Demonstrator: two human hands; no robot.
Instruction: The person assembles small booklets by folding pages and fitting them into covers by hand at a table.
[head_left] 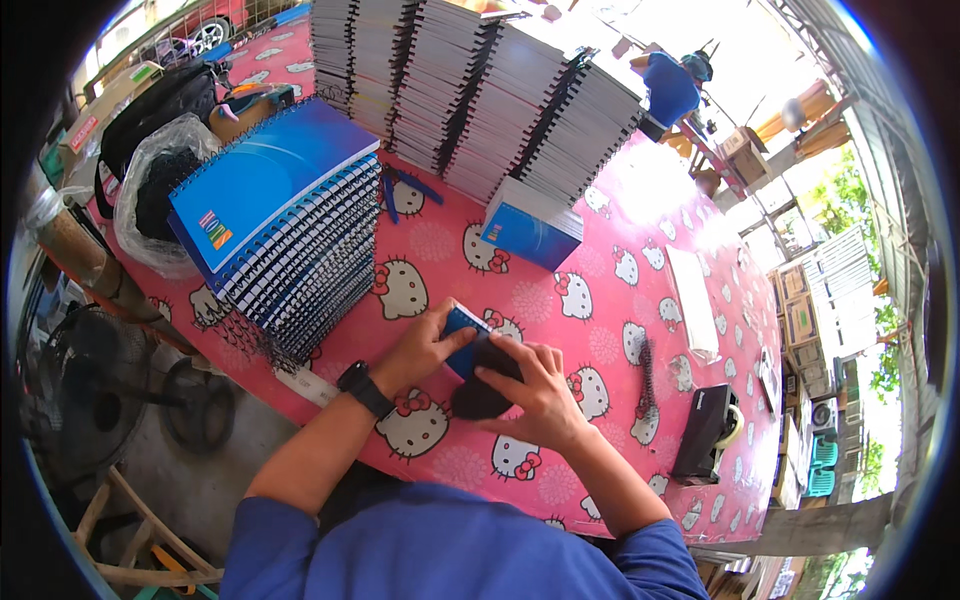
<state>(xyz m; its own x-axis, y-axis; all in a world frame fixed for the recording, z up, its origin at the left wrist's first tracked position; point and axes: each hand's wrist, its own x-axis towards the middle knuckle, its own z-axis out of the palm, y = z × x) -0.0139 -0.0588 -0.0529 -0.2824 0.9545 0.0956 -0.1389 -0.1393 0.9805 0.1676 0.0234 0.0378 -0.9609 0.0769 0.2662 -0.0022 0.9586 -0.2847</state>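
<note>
Close to the table's front edge, my left hand (428, 345) grips a small blue-covered booklet (462, 348) with a white page edge showing. Over its lower right part lies a black sheet (487, 388), pinched between the thumb and fingers of my right hand (538, 385). How the sheet and booklet are joined, if at all, cannot be made out. Beyond my hands rests a block of small blue-covered sheets (535, 235). To the left rises a tall stack of blue spiral notebooks (285, 190), wire edges toward me.
Tall rows of bound paper stacks (430, 90) stand at the back. Blue-handled pliers (405, 190) lie before them. On the right are a black tape dispenser (705, 435), a binding coil (647, 375) and a white strip (693, 303). A person (672, 85) is in the background.
</note>
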